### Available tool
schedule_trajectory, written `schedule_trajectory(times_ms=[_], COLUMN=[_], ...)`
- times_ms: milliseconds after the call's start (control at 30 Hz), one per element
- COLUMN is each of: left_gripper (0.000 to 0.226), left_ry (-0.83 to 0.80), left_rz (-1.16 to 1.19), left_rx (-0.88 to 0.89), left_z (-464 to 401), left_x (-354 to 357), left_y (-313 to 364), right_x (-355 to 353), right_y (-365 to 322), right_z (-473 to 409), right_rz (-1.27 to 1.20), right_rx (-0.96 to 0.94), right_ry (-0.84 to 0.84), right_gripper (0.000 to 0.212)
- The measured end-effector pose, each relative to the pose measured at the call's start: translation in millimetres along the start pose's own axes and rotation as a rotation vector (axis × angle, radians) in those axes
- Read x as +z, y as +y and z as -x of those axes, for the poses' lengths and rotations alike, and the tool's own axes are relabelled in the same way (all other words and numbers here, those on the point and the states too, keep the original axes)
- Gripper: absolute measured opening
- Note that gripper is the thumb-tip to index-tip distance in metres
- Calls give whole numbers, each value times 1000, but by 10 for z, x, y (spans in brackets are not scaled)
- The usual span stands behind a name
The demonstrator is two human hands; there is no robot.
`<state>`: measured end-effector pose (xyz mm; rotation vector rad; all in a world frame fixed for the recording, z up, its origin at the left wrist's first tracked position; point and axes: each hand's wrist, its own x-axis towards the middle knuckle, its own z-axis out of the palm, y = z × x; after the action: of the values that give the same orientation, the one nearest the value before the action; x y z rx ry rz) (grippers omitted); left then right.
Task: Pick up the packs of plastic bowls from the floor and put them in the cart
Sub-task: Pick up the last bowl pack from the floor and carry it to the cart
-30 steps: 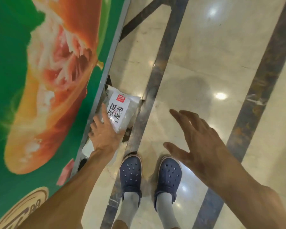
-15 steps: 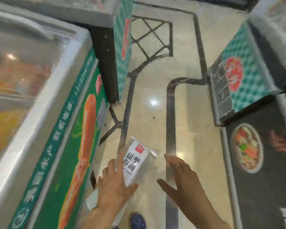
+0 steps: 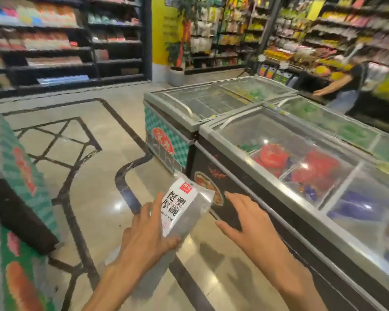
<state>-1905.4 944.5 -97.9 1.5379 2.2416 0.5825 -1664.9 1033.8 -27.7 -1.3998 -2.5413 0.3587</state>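
left hand (image 3: 148, 234): low centre, holds pack of bowls (image 3: 182, 207) above floor (image 3: 94, 198)
right hand (image 3: 245, 223): right of pack, apart from it
chest freezers (image 3: 279, 140): right side, in rows
second freezer (image 3: 11, 167): left edge
shelves (image 3: 65, 41): behind
person (image 3: 344, 86): far right, behind the freezers

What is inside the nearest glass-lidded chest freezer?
Through the chest freezer lid: red packs, a green one, blue ones lower right. Glare and blur hide what they are.
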Motion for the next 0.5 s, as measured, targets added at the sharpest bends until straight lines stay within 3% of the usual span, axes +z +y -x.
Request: schedule_trajectory(times_ms=[267, 500], left_gripper=[123, 121], left_ry=[-193, -369], left_rz=[-64, -124], left_rx=[447, 762], left_z=[47, 721], left_x=[295, 996], left_y=[1574, 3116], right_x=[-921, -1294], right_y=[841, 1466], right_z=[1508, 3212], right_rz=[74, 105], right_rx=[448, 788], right_ry=[221, 401], right_gripper=[77, 77])
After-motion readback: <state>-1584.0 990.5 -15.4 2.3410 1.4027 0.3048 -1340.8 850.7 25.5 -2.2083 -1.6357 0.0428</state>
